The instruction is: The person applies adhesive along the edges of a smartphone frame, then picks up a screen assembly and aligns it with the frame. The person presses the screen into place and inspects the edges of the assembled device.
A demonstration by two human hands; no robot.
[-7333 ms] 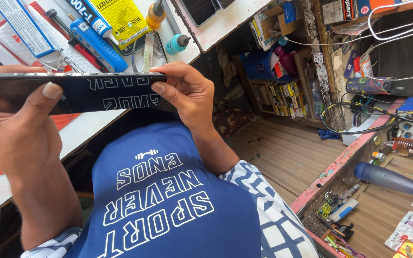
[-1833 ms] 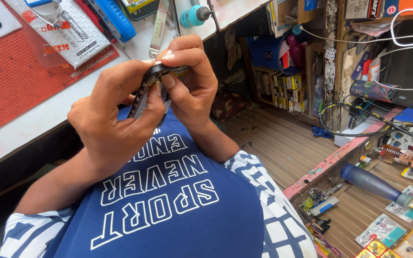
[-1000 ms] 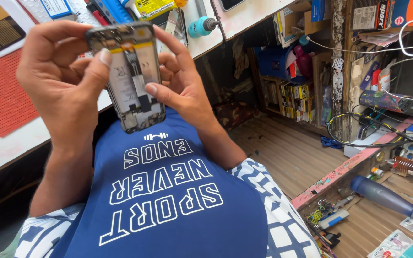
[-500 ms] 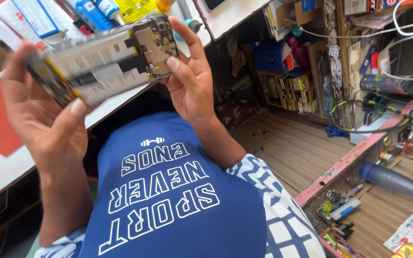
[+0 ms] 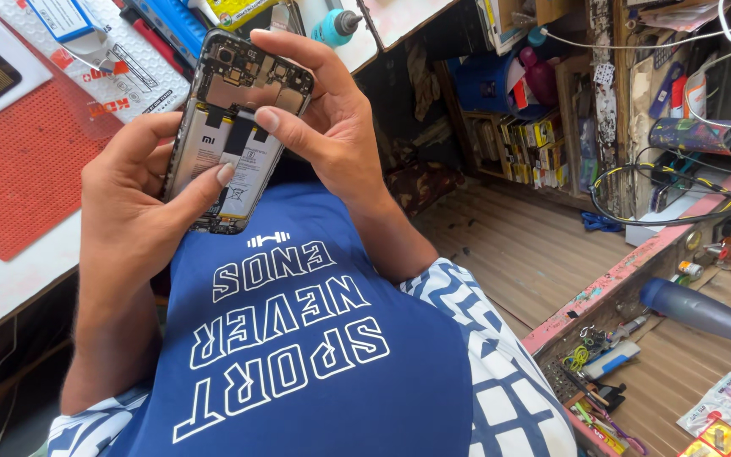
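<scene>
Left hand fingers grip opened phone by its edge | right hand fingers pinch its top | above red mat on desk

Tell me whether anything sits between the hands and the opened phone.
Nothing visible does. The left hand grips the opened phone directly along its side, and the right hand has fingers resting on its exposed battery and board.

Bright daylight, soft shadows, sharp focus, slight wide-angle edge distortion.
</scene>
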